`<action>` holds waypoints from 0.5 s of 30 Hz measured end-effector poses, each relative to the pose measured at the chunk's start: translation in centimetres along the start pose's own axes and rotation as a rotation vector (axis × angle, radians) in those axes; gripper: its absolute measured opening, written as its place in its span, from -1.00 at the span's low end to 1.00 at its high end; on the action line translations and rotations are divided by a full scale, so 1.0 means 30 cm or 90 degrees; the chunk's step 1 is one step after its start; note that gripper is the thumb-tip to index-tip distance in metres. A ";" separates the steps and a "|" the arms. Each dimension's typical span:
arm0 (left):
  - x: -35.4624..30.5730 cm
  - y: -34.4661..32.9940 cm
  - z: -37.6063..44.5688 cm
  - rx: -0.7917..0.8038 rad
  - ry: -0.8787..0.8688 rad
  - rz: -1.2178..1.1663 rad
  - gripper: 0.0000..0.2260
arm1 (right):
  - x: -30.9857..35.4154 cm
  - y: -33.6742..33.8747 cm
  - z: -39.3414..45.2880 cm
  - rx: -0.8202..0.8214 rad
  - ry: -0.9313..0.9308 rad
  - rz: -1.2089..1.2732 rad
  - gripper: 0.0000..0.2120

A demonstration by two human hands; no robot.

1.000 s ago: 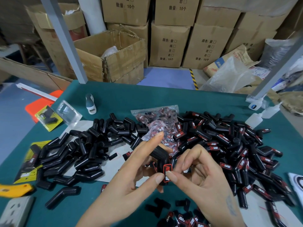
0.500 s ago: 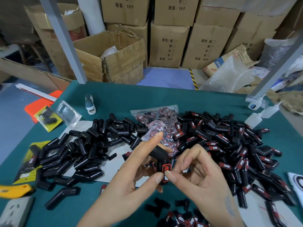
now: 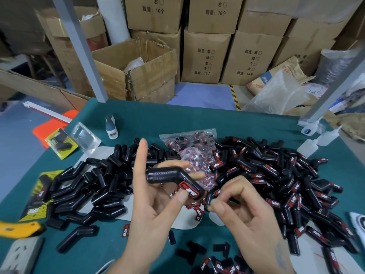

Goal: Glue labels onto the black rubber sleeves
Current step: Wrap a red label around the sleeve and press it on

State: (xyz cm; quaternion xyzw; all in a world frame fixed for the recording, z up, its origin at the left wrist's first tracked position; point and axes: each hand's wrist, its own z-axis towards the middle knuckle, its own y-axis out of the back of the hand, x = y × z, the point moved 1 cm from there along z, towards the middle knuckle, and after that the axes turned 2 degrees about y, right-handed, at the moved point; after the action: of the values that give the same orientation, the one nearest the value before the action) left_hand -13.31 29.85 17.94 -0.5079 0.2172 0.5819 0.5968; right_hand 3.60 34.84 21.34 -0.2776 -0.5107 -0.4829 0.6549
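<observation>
Two heaps of black rubber sleeves flank my hands on the green table [image 3: 197, 119]: unlabelled ones [image 3: 94, 184] on the left, labelled ones [image 3: 276, 175] on the right. My left hand [image 3: 154, 202] holds a bent black rubber sleeve [image 3: 173, 179], thumb pressing its red label [image 3: 188, 191], forefinger straight up. My right hand [image 3: 243, 210] pinches something too small to make out. A clear bag of red labels [image 3: 189, 143] lies behind, partly hidden by the sleeve.
</observation>
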 end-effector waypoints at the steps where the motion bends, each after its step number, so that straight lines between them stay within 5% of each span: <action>1: 0.002 -0.006 -0.003 -0.015 0.004 -0.021 -0.16 | 0.000 -0.007 0.002 0.014 0.001 -0.018 -0.79; 4: -0.002 -0.023 -0.012 -0.057 0.014 -0.081 -0.17 | -0.008 -0.033 0.007 0.020 -0.016 0.006 -0.89; 10: -0.005 -0.050 -0.022 -0.135 0.020 -0.144 -0.18 | -0.024 -0.089 0.005 -0.003 -0.030 0.098 -0.67; 15: 0.011 -0.078 -0.034 -0.157 0.016 -0.173 -0.42 | -0.057 -0.132 0.003 -0.065 -0.057 0.157 -0.63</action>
State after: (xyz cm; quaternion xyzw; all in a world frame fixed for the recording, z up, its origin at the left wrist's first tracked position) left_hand -10.74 29.57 18.10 -0.6091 0.0809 0.5115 0.6007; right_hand -0.08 34.01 19.23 -0.3923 -0.4763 -0.4112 0.6710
